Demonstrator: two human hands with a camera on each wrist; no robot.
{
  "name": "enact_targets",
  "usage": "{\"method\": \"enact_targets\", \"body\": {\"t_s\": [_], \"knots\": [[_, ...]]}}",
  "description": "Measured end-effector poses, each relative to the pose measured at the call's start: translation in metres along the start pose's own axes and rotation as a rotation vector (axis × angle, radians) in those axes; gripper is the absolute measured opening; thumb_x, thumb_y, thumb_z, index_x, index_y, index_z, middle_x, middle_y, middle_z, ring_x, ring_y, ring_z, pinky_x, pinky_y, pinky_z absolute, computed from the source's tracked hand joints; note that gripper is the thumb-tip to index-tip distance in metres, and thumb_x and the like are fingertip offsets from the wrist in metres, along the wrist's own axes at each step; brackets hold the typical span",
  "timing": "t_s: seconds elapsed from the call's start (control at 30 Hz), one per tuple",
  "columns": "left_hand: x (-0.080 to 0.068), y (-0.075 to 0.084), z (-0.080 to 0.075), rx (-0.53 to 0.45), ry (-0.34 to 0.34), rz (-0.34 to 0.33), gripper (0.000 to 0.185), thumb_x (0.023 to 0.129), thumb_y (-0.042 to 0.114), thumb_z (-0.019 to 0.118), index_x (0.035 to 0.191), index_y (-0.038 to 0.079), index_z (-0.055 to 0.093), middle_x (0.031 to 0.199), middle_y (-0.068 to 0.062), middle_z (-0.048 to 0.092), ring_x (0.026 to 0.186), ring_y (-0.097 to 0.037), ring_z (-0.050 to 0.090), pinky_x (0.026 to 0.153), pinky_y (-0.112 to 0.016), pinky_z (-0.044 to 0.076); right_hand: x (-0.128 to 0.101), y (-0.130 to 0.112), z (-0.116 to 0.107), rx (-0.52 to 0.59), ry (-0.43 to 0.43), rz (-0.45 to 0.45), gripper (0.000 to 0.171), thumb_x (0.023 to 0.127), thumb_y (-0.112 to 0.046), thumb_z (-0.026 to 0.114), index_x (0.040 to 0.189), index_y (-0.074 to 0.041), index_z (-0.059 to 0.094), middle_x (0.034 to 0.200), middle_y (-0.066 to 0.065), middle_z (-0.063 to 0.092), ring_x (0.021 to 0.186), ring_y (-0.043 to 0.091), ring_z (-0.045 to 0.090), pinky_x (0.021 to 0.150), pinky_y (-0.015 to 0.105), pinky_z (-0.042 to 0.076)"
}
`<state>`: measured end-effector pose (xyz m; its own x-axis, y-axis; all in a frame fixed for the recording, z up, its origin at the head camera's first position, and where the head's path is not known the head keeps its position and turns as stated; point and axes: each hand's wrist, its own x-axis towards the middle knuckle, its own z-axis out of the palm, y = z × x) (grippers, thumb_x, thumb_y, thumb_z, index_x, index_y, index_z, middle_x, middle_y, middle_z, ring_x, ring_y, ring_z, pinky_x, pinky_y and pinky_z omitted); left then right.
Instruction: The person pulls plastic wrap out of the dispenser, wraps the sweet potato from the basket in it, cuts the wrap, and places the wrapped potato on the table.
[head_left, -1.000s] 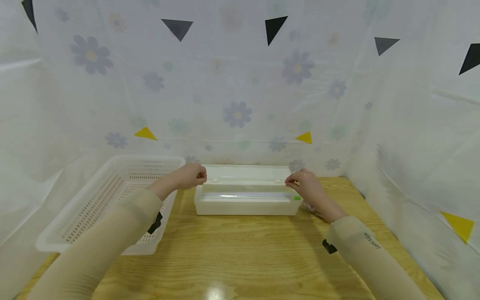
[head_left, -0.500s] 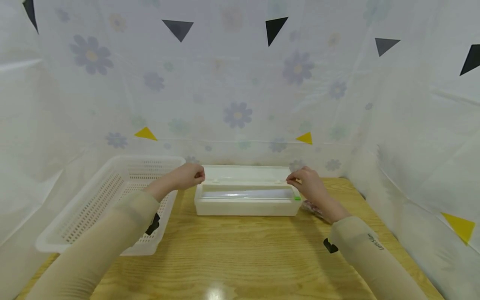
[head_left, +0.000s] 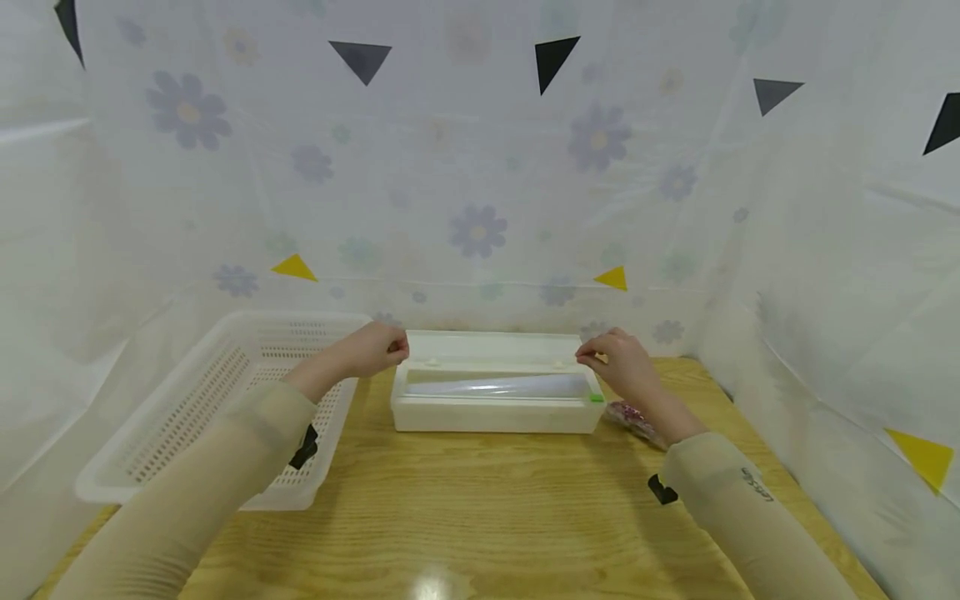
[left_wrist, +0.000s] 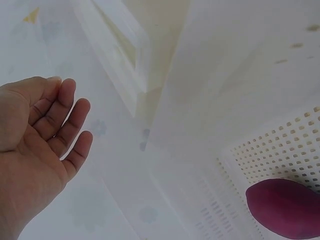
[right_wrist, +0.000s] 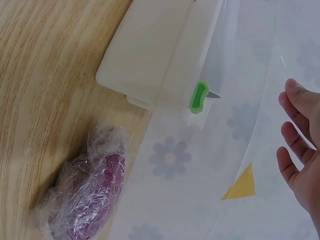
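A white cling film dispenser [head_left: 495,418] stands at the back of the table with its lid raised; shiny clear film [head_left: 498,387] shows in its slot. My left hand [head_left: 371,348] is by the dispenser's left end, thumb and forefinger pinched together on the thin film's edge. Beyond the right end, my right hand [head_left: 618,362] pinches the other side of the film, which is so clear that it hardly shows. The green slide cutter [right_wrist: 199,97] sits at the dispenser's right end. A film-wrapped purple sweet potato [right_wrist: 90,195] lies beside that end.
A white perforated basket [head_left: 315,492] stands on the left of the wooden table [head_left: 480,517], partly behind my left arm. In the left wrist view it holds a bare purple sweet potato [left_wrist: 285,207]. A flowered white curtain [head_left: 480,167] hangs close behind the dispenser.
The film in the slot now slants higher toward the right. My right hand has shifted slightly right, uncovering more of the wrapped sweet potato. My left hand has barely moved.
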<state>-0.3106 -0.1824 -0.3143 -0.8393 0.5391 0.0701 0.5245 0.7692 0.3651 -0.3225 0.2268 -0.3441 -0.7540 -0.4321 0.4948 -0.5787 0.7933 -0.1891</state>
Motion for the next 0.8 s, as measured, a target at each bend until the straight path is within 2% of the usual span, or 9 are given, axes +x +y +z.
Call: {"method": "enact_targets", "body": {"t_s": [0.3, 0.5, 0.8], "knots": [[-0.0018, 0.0041, -0.0027, 0.006, 0.011, -0.016, 0.014, 0.097, 0.012, 0.051, 0.092, 0.005, 0.06, 0.078, -0.004, 0.059, 0.065, -0.014, 0.049, 0.062, -0.03, 0.043, -0.0009, 0.0001, -0.0025, 0.008, 0.047, -0.026, 0.007, 0.083, -0.012, 0.071, 0.089, -0.008, 0.074, 0.082, 0.004, 0.07, 0.078, 0.021, 0.055, 0.066, 0.037, 0.046], [-0.0003, 0.0046, -0.0022, -0.008, 0.013, -0.02, 0.016, 0.099, 0.013, 0.048, 0.095, 0.003, 0.06, 0.085, -0.011, 0.062, 0.068, -0.015, 0.051, 0.066, -0.032, 0.044, -0.0013, -0.0009, -0.0056, -0.004, 0.077, -0.044, 0.008, 0.083, -0.012, 0.071, 0.089, -0.007, 0.074, 0.083, 0.005, 0.071, 0.078, 0.021, 0.055, 0.066, 0.037, 0.046], [-0.0008, 0.005, -0.0022, 0.009, 0.042, -0.009, 0.015, 0.098, 0.009, 0.047, 0.096, 0.001, 0.059, 0.087, -0.013, 0.061, 0.071, -0.017, 0.052, 0.069, -0.035, 0.046, -0.0024, -0.0004, -0.0076, 0.005, 0.127, -0.062, 0.009, 0.081, -0.011, 0.072, 0.089, -0.007, 0.074, 0.084, 0.005, 0.071, 0.076, 0.021, 0.054, 0.064, 0.036, 0.044]]}}
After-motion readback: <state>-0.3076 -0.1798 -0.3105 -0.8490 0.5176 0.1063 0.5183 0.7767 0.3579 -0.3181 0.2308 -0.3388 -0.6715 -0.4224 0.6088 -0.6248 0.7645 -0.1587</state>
